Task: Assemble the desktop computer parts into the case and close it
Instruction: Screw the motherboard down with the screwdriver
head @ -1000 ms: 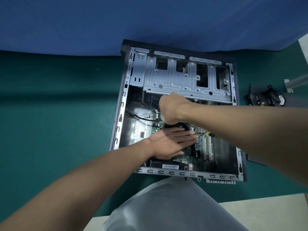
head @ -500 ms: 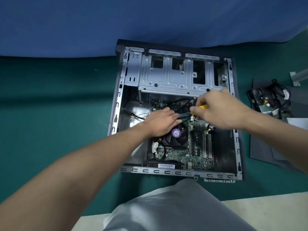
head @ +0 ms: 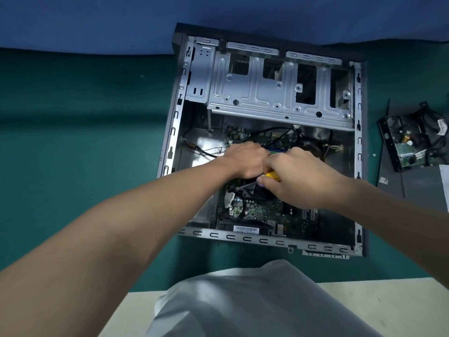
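The case (head: 173, 132) lies open on its side on the green worktop (head: 73, 142), hard against the far edge and right of the middle, with a blue backdrop (head: 218, 15) hanging behind it. In the far half of the case we see the bare metal cage (head: 279, 93). The board (head: 257, 210) fills the near half, and thin black cables (head: 274, 132) loop across it below the cage.

Both hands meet over the middle of the board. The right hand (head: 298, 176) has its fingers curled round the yellow handle of a screwdriver (head: 272, 175). The shaft slants down and to the left, and its tip sits at the near left corner of the dark cooler (head: 257, 194).

The left hand (head: 243, 161) lies knuckles up on the far side of the cooler, just beside the right hand. Its fingers bend down out of sight, so we cannot tell whether they press on something or pinch it.

Near the right edge of the worktop, well apart from the case, a loose part (head: 413, 139) with tangled wires rests on the far end of a flat dark panel (head: 418, 188).
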`<state>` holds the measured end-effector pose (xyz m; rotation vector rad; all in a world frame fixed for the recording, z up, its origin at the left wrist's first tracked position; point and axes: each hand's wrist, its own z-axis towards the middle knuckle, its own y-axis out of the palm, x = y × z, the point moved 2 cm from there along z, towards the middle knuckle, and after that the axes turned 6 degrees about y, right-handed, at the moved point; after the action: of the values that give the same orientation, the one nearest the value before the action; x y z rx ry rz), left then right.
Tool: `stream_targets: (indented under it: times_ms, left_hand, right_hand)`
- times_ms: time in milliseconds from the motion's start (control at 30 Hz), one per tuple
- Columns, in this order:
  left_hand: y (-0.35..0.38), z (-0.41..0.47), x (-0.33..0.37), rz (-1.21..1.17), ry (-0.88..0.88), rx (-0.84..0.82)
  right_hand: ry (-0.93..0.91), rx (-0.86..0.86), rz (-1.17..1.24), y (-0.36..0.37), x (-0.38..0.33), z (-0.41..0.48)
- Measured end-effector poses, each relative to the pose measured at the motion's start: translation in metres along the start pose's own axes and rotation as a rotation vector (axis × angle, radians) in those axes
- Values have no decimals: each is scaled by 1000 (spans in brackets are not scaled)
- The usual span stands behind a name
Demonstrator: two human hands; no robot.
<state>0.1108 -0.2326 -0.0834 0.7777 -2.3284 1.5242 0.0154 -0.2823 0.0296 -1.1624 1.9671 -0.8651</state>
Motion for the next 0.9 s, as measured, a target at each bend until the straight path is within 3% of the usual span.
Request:
stream_targets:
  times_ms: [367,900]
  left_hand:
    - [0,-3,-7,-1,120,47]
    - [9,-2,-11,-24,87,101]
  right_hand:
    - [23,-29,-120,7,-9,10]
    - [-22,6,-164,6,-15,6]
